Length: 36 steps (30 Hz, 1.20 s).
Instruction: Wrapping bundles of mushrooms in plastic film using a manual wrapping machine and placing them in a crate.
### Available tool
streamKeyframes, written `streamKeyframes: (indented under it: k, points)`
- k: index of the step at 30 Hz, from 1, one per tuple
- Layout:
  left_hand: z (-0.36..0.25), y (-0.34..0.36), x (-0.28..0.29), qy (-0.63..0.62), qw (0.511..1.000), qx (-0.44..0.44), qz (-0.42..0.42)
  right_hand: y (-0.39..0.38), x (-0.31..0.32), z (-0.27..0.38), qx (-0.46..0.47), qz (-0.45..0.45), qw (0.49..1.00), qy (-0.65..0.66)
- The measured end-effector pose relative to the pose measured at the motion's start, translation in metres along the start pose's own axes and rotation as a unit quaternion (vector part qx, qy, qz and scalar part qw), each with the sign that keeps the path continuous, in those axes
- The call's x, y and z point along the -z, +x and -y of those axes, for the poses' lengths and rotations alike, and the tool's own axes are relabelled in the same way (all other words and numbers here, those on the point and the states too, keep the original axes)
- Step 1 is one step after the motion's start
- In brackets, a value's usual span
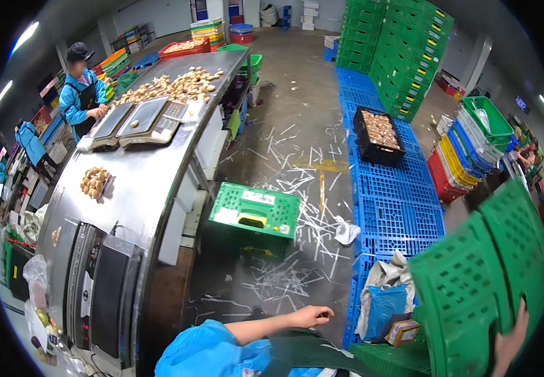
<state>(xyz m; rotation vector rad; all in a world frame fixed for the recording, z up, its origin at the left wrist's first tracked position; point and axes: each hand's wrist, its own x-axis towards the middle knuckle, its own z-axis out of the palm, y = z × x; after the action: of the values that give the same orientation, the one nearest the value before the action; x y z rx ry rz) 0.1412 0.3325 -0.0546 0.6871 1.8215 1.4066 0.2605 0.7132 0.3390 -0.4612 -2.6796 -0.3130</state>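
Note:
My left hand (313,316) hovers in front of my body, above the littered floor, its fingers loosely curled and apart with nothing visible in them. At the lower right, my right hand (512,339) is on the edge of a tilted green plastic crate (460,276), with a second green crate (517,245) against it. Part of that hand is blurred. A closed green crate (256,217) with a yellow handle opening stands on the floor beside the steel table. Beside the tilted crates lie a small cardboard box (402,332) and a blue bag (382,308).
A steel table (137,195) on the left bears mushrooms (178,85), scales (149,122) and a black wrapping machine (102,289). Blue pallets (397,207) carry a black crate (366,147) of mushrooms and tall green crate stacks (410,63). White strips (313,220) litter the floor. A person (80,91) stands behind the table.

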Motion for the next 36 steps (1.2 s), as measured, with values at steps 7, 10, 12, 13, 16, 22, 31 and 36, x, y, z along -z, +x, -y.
streamKeyframes:
  k: [7,10,12,13,16,22,31,36]
  points:
    - [0.032,-0.110,0.108,-0.019,0.997,0.065,-0.030,0.112,-0.182,0.295,0.261,0.113,0.947,0.151]
    - [0.047,-0.140,0.152,0.013,0.994,0.037,-0.098,0.126,-0.262,0.425,0.363,0.178,0.899,0.168]
    - [0.051,-0.163,0.183,-0.036,0.973,0.110,-0.201,0.124,-0.321,0.509,0.425,0.210,0.860,0.188]
    - [0.066,-0.177,0.196,-0.048,0.956,0.129,-0.258,0.120,-0.344,0.552,0.452,0.223,0.841,0.198]
    - [0.097,-0.212,0.226,-0.050,0.902,0.213,-0.373,0.115,-0.403,0.652,0.486,0.282,0.800,0.211]
    - [0.124,-0.227,0.260,-0.054,0.794,0.334,-0.505,0.099,-0.452,0.773,0.535,0.296,0.755,0.238]
    - [0.202,-0.052,0.415,0.337,0.845,0.208,-0.358,0.206,-0.457,0.807,0.398,0.296,0.765,0.411]
    - [0.227,-0.005,0.445,0.378,0.836,0.256,-0.305,0.230,-0.440,0.813,0.370,0.295,0.767,0.433]
